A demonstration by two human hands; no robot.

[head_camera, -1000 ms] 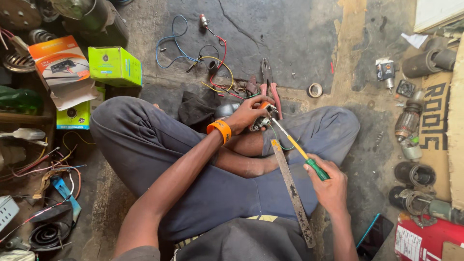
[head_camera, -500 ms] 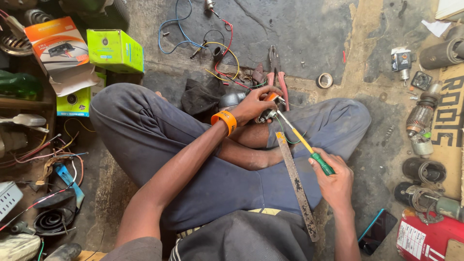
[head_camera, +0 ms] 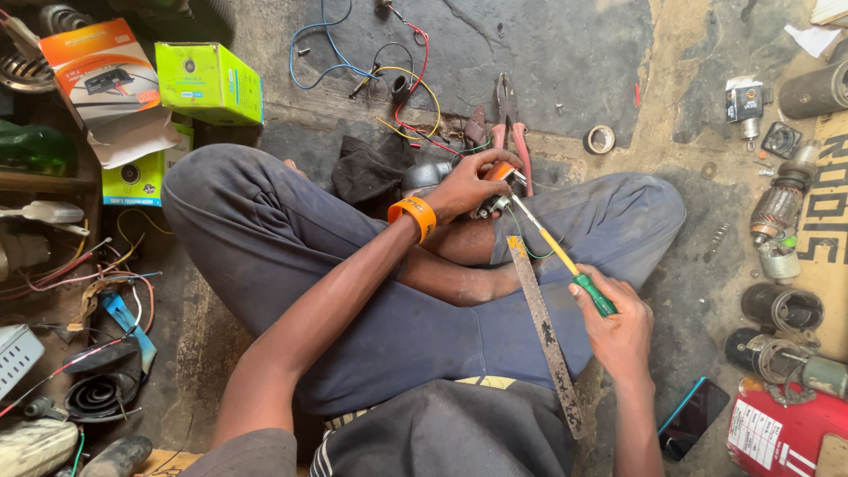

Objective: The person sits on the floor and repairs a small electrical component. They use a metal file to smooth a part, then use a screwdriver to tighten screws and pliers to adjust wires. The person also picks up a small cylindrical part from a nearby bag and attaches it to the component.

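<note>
Clearly our left hand clamps the small, stiff, likely heavy metal part; at five o'clock, our right hand grips the screwdriver handle.

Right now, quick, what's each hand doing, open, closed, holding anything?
Left hand: closed around a small metal part held over the lap.
Right hand: closed on the green-handled screwdriver, tip at that part.
</note>
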